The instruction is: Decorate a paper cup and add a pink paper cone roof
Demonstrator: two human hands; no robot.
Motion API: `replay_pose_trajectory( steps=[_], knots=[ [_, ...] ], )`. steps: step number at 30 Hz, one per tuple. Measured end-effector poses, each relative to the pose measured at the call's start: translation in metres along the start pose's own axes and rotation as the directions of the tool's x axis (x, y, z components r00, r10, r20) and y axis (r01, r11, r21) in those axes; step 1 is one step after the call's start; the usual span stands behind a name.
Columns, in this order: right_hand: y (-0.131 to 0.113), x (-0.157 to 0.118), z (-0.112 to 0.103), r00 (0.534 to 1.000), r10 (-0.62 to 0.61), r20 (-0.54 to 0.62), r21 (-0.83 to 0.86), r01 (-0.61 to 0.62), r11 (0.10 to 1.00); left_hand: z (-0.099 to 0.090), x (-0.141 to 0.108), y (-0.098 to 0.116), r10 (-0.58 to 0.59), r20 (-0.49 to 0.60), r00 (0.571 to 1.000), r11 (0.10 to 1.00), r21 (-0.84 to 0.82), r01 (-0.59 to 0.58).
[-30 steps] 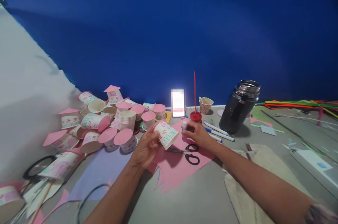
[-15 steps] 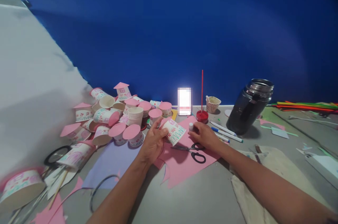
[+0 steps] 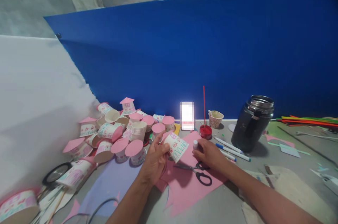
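My left hand [image 3: 155, 159] is closed on a decorated paper cup [image 3: 177, 149], tilted on its side, with a pink paper top and a green and red drawing. My right hand [image 3: 208, 153] has its fingers curled round a small white cylinder [image 3: 195, 144], perhaps a glue stick, mostly hidden by the fingers. Beneath both hands lies a sheet of pink paper [image 3: 185, 194]. Black-handled scissors [image 3: 203, 179] rest on it, just below my right hand.
Many pink-roofed cups [image 3: 136, 148] crowd the left, round a stack of plain cups [image 3: 138, 130]. Markers [image 3: 228, 146] lie right of my right hand, before a dark flask [image 3: 252, 125]. A lit phone [image 3: 187, 115] and a red pot [image 3: 205, 131] stand at the back.
The view has tipped upward, so everything sits lower in the picture and grey wall shows at the top. Both hands keep their hold, with the cup hardly moved.
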State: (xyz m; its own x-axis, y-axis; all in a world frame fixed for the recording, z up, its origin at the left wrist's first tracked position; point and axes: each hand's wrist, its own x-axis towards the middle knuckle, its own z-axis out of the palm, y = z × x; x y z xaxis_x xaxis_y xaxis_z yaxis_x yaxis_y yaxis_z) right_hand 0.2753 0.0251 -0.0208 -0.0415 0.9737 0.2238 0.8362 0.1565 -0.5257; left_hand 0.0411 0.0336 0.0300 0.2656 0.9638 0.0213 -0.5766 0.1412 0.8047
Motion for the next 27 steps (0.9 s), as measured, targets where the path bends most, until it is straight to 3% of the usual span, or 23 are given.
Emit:
replay_pose_trajectory(
  steps=[7, 10, 13, 16, 18, 21, 23, 25, 27],
  knots=[
    [-0.018, -0.012, -0.024, 0.98, -0.13, -0.151, 0.009, 0.132, 0.991, 0.005, -0.003, 0.005, -0.019, -0.025, 1.0, 1.0, 0.009, 0.019],
    [-0.033, -0.022, -0.034, 0.945, -0.194, -0.263, 0.169, 0.243, 0.955, 0.008, -0.006, 0.003, -0.022, -0.039, 0.999, 0.998, 0.056, 0.024],
    [-0.047, -0.029, -0.033, 0.988, -0.065, -0.138, 0.48, 0.124, 0.868, 0.01, -0.009, -0.002, -0.01, -0.043, 0.999, 0.993, 0.121, 0.015],
    [-0.056, -0.032, -0.028, 0.998, -0.058, 0.039, 0.606, 0.023, 0.795, 0.012, -0.01, -0.007, 0.047, -0.082, 0.996, 0.988, 0.153, -0.034],
    [-0.06, -0.032, -0.025, 0.988, -0.072, 0.138, 0.743, -0.055, 0.668, 0.013, -0.01, -0.009, 0.084, -0.105, 0.991, 0.981, 0.185, -0.064],
    [-0.062, -0.033, -0.021, 0.958, -0.08, 0.277, 0.931, -0.246, 0.271, 0.016, -0.012, -0.012, 0.117, -0.129, 0.985, 0.964, 0.254, -0.081],
    [-0.062, -0.035, -0.017, 0.938, -0.067, 0.34, 0.94, -0.338, 0.042, 0.019, -0.014, -0.015, 0.132, -0.127, 0.983, 0.953, 0.289, -0.091],
    [-0.061, -0.037, -0.014, 0.925, -0.056, 0.376, 0.923, -0.379, -0.073, 0.02, -0.016, -0.019, 0.15, -0.122, 0.981, 0.942, 0.319, -0.104],
    [-0.06, -0.039, -0.011, 0.918, -0.065, 0.39, 0.91, -0.396, -0.121, 0.021, -0.019, -0.022, 0.151, -0.116, 0.982, 0.931, 0.351, -0.102]
  ],
)
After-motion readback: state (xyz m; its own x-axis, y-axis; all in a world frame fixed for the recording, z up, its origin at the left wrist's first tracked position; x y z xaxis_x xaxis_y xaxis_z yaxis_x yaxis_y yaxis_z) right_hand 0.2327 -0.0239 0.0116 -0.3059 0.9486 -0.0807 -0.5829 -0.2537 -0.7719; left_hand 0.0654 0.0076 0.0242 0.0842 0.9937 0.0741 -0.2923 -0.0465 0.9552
